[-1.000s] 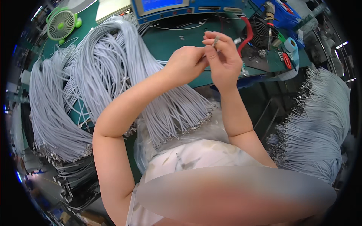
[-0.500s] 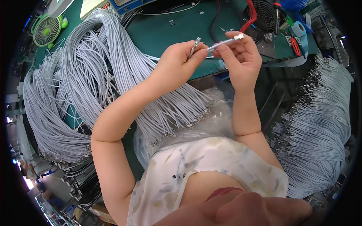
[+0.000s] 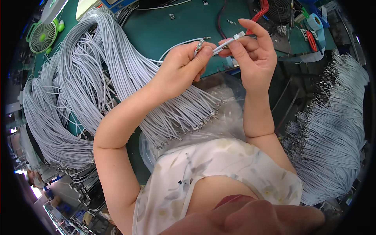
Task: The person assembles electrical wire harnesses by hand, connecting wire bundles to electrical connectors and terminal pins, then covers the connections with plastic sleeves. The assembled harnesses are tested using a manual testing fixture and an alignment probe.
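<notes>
My left hand (image 3: pixel 182 66) is closed around a light grey cable (image 3: pixel 220 48). A small metal connector piece (image 3: pixel 199 44) sticks up between its thumb and curled fingers. My right hand (image 3: pixel 254 55) pinches the same cable near its end, thumb against the bent fingers, with the index finger raised. A white plug (image 3: pixel 238 35) caps the end just past the right thumb. Both hands are above the table's near edge. Behind the left hand curves a thin cable with a dark tip (image 3: pixel 206 38). Under my left forearm hangs a thick bundle of grey cables (image 3: pixel 129 66).
More grey cables (image 3: pixel 51 125) hang at the left, and a large stack (image 3: pixel 333 137) stands at the right. On the green table (image 3: pixel 156 35) are a green fan (image 3: pixel 42 37), red wires (image 3: pixel 259 13), a blue tape roll (image 3: pixel 314 21) and red-handled pliers (image 3: pixel 311 41). Clear plastic (image 3: pixel 223 117) covers my lap.
My right index finger has lifted away from the cable end. The white plug has come nearer my left hand and tilts more steeply. A dark-tipped cable now shows behind the left hand.
</notes>
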Demonstrator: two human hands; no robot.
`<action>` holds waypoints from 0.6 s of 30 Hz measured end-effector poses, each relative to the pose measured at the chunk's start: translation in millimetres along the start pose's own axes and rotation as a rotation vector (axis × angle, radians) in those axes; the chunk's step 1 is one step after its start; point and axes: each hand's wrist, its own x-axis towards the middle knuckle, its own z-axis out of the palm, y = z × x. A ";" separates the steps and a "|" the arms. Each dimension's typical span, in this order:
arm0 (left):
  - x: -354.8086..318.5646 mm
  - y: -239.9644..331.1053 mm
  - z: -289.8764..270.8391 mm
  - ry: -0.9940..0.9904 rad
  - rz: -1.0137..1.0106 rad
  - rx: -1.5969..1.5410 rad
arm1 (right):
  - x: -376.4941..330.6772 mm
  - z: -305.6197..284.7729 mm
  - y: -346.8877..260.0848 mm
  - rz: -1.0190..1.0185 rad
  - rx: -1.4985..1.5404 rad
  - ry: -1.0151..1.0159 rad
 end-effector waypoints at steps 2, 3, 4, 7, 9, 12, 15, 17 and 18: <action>1.3 3.7 2.7 0.000 0.075 -0.030 | 0.3 -1.3 -1.5 0.021 -0.056 -0.018; 1.2 4.2 4.4 -0.002 0.079 -0.025 | -1.1 -0.5 -0.7 0.014 -0.055 -0.017; 0.7 3.7 6.4 0.013 0.083 0.003 | -3.4 1.0 3.3 -0.025 -0.146 0.012; -3.7 13.4 11.2 0.067 0.112 0.220 | -3.9 7.2 2.3 -0.360 -0.665 -0.045; -10.3 16.3 12.0 0.105 0.193 0.368 | -7.3 14.9 0.6 -0.387 -0.714 -0.048; -14.9 19.2 10.4 0.198 0.461 0.500 | -11.6 9.5 -7.5 -0.226 -0.416 0.030; -19.6 15.5 2.7 0.249 0.578 0.577 | -10.5 4.3 -12.9 -0.214 -0.149 0.094; -27.6 17.8 0.0 0.243 0.404 0.295 | -14.3 7.4 -13.3 -0.066 -0.287 -0.016; -23.9 16.8 0.8 0.333 0.473 0.159 | -17.2 10.4 -13.5 -0.022 -0.597 -0.234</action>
